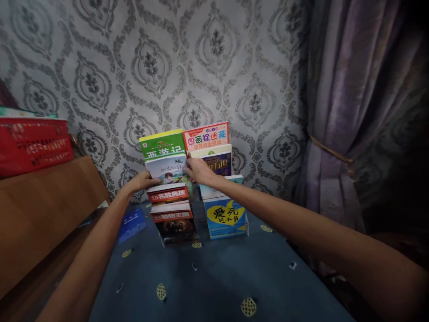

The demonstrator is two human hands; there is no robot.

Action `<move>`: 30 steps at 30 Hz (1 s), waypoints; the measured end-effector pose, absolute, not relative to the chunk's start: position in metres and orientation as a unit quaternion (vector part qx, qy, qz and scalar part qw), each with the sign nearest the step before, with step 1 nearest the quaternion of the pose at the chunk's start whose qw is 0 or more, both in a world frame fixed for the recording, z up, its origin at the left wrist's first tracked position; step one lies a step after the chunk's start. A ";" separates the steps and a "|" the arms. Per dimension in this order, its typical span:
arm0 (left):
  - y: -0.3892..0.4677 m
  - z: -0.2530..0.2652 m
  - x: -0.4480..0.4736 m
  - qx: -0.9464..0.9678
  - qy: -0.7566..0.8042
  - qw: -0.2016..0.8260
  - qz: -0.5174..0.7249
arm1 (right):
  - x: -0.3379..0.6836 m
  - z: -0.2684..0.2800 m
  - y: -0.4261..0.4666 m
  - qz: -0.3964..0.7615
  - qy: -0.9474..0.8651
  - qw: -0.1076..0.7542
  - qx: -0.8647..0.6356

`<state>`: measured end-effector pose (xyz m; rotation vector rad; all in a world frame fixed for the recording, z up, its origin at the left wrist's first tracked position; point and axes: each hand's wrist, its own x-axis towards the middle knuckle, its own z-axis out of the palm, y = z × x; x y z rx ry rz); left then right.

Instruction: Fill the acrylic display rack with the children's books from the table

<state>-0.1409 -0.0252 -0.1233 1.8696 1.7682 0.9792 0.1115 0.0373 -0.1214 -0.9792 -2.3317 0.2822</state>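
Note:
Both my hands grip a light-coloured book [166, 169] with a drawn child on its cover, one at each side. My left hand [143, 181] is closed on its left edge, and my right hand [198, 171] pinches the right edge. The book stands upright in the left row, in front of a green book [164, 145] and behind a red-topped book [168, 195]. Foremost in that row is a dark book with a lion [176, 226]. In the right row stand a pink book [208, 137], a dark purple book [222, 163] and a blue and yellow book [225, 218].
A blue cloth with pineapple prints [208, 286] covers the table. At left, a blue booklet [132, 225] lies flat near a brown wooden cabinet [50, 214] bearing a red basket [36, 145]. Patterned wallpaper [214, 67] rises behind, and a tied curtain [345, 112] hangs at right.

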 end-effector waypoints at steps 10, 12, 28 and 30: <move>-0.025 -0.135 -0.140 0.654 0.684 0.051 0.319 | 0.102 -0.128 0.040 0.071 -0.880 0.239 -0.403; -0.025 -0.140 -0.139 0.625 0.719 -0.013 0.304 | 0.100 -0.131 0.042 0.079 -0.881 0.229 -0.406; -0.029 -0.150 -0.147 0.612 0.751 -0.094 0.229 | 0.081 -0.134 0.051 0.200 -0.880 0.196 -0.383; -0.030 -0.149 -0.146 0.608 0.755 -0.097 0.227 | 0.080 -0.136 0.052 0.213 -0.878 0.196 -0.382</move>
